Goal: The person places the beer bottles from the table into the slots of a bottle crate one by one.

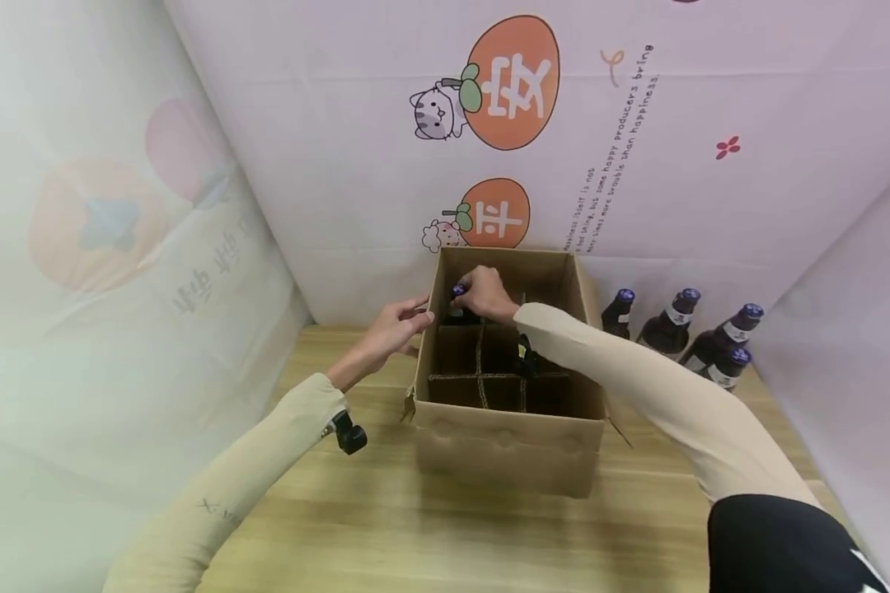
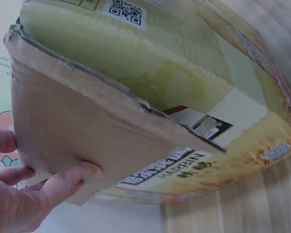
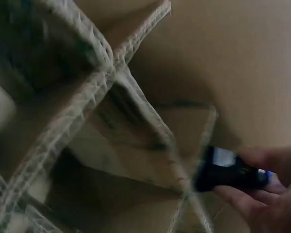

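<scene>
Carton (image 1: 508, 461), one: brown cardboard inside, top open, standing toward the far edge of the bench (image 1: 326, 511); outer side printed yellow-green, lettered HARBIN in the left wrist view. Fitted with crossed cardboard dividers (image 1: 493, 377) forming compartments.

Bottle (image 1: 457, 290), one: dark, blue cap, at the carton's far-left compartment; lower part hidden, so depth in the compartment cannot be told.

Right hand (image 1: 487, 295): reaching over the carton's right wall, fingers closed about that bottle's neck, near the cap.

Left hand (image 1: 389, 333): at the carton's left side, fingers spread and touching the cardboard, thumb near the rim.

Dark bottles (image 1: 665, 329), four: blue caps, pale neck labels, upright, grouped right of the carton toward the bench's far right corner.

Backdrop (image 1: 712, 91), pale: orange fruit motifs, beyond the far edge.
</scene>
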